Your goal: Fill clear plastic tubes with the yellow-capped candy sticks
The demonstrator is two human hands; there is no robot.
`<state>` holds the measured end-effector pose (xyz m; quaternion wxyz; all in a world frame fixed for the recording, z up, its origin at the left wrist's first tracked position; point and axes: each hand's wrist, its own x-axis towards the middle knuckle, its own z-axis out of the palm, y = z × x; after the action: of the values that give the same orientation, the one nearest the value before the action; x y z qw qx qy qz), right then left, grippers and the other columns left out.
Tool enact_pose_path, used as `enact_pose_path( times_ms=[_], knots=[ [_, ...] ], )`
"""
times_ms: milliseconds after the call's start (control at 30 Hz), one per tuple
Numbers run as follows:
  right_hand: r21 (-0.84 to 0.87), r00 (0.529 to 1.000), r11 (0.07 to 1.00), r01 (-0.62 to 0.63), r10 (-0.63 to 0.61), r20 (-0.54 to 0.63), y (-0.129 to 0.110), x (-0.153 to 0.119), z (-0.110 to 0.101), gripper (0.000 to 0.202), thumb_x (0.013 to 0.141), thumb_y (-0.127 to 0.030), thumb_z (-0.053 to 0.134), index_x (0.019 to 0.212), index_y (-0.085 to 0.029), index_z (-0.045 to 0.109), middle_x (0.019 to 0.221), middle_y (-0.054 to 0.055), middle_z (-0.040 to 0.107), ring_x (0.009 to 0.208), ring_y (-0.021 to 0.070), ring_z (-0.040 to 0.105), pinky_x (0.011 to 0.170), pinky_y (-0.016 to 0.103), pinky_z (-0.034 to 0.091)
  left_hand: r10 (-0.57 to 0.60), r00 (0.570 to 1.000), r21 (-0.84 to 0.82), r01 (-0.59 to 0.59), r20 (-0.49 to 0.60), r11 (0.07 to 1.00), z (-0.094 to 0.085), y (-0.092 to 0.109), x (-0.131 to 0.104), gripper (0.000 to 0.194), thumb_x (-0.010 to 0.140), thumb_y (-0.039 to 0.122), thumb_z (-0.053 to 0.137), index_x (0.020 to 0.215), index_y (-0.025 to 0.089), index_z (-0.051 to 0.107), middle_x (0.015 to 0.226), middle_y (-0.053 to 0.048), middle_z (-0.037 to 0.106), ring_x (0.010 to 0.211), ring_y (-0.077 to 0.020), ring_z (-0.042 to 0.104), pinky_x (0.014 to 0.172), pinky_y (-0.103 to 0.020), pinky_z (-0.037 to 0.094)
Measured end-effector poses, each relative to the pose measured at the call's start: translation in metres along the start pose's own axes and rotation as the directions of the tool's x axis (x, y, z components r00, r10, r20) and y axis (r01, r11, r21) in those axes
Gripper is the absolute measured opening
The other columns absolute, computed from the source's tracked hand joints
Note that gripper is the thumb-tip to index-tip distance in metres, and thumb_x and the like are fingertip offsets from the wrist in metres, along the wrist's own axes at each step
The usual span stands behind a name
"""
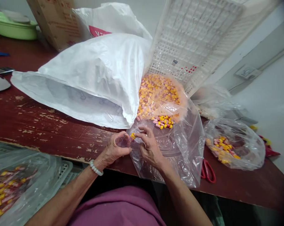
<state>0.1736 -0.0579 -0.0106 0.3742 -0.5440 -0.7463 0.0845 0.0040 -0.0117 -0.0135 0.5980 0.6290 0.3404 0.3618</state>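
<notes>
My left hand [113,147], with a pale bead bracelet at the wrist, is curled around a clear plastic container [123,141]. Fingers hide part of its shape. At its right end, between both hands, is a small yellow-capped piece [133,136]. My right hand [149,146] closes its fingertips on this piece. Just beyond the right hand, several pink pieces with yellow caps [164,122] lie loose on a clear plastic bag [175,141]. Many more such pieces [156,91] fill the bag behind them.
A large white sack [97,72] lies open at left. Behind the pile leans a white plastic crate [193,37]. Red-handled scissors [209,171] and another bag of pieces [236,147] sit at right. Filled long packs [7,188] lie lower left, below the table [38,119].
</notes>
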Motion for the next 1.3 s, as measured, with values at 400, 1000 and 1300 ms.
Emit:
enact_pose_path(
  times_ms=[400, 1000, 1300],
  knots=[
    [-0.356, 0.897, 0.824, -0.442, 0.394, -0.2, 0.11, 0.012, -0.034, 0.021, 0.085, -0.031, 0.051, 0.091, -0.015, 0.063, 0.095, 0.013, 0.063, 0.093, 0.0241, 0.055, 0.086, 0.041, 0.043, 0.037, 0.999, 0.043, -0.037, -0.002, 0.998, -0.004, 0.016, 0.003, 0.022, 0.055, 0.01, 0.065, 0.072, 0.014, 0.051, 0.064, 0.003, 0.054, 0.055, -0.0069, 0.047, 0.054, -0.019, 0.039],
    [0.05, 0.998, 0.998, -0.032, 0.035, -0.06, -0.035, 0.007, -0.04, 0.034, 0.079, -0.012, 0.055, 0.11, -0.024, 0.052, 0.114, 0.007, 0.05, 0.105, 0.0194, 0.051, 0.085, 0.036, 0.047, 0.031, 0.999, 0.054, -0.031, 0.013, 0.998, 0.003, 0.011, 0.003, 0.017, 0.057, 0.007, 0.061, 0.069, 0.014, 0.052, 0.063, 0.004, 0.052, 0.055, -0.006, 0.043, 0.051, -0.017, 0.037],
    [-0.008, 0.998, 1.0, -0.003, 0.003, 0.057, -0.014, -0.004, -0.012, 0.056, 0.063, 0.0, 0.041, 0.112, -0.024, 0.054, 0.123, 0.007, 0.044, 0.114, 0.0206, 0.045, 0.093, 0.04, 0.042, -0.174, 0.985, -0.177, 0.171, -0.005, 0.969, 0.013, -0.005, 0.004, 0.023, 0.053, 0.011, 0.065, 0.072, 0.014, 0.051, 0.061, 0.007, 0.048, 0.045, -0.0029, 0.036, 0.033, -0.013, 0.026]
  ],
)
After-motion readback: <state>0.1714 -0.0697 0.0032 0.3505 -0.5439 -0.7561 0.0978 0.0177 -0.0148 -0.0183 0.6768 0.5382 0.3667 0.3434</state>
